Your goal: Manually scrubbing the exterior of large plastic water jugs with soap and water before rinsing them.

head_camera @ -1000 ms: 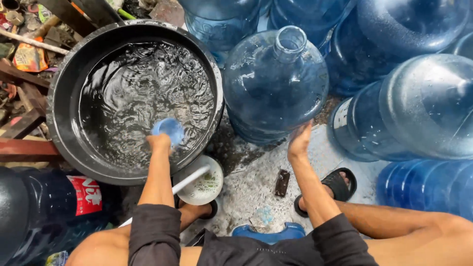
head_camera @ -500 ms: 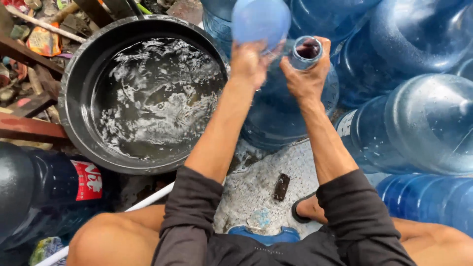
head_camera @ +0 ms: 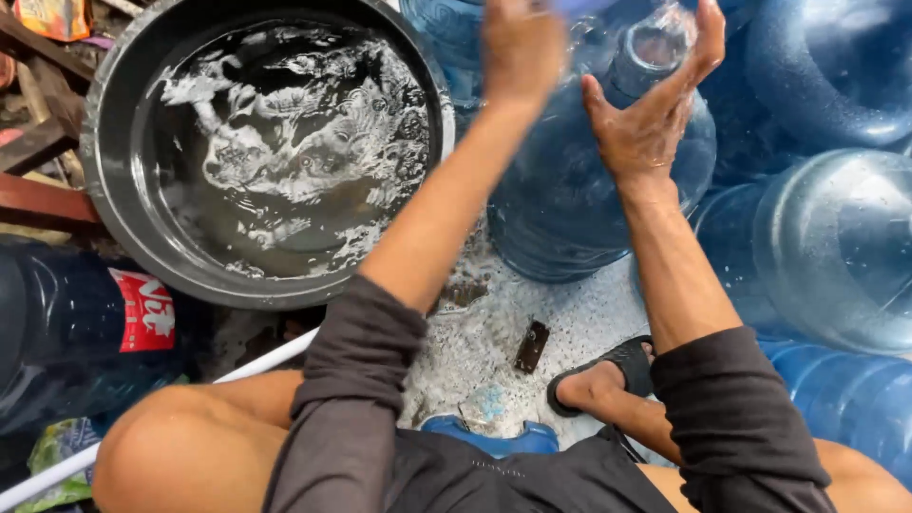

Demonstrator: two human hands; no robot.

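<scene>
Right hand [head_camera: 655, 114], grip wide, cups the neck of an upright blue water jug [head_camera: 570, 209]; left hand [head_camera: 521, 47] blurs above it, grip unclear, beside a soapy black basin [head_camera: 114, 190].

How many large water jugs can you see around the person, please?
6: the middle jug, upright; one at top centre; one top right; one at right; one lower right; a dark labelled one lower left. Others may be hidden.

Soft, even daylight with no hard shadows. White glare glints on the foamy water in the black basin [head_camera: 266, 152]; right of it, the left hand [head_camera: 521, 46] smears with motion blur.
</scene>
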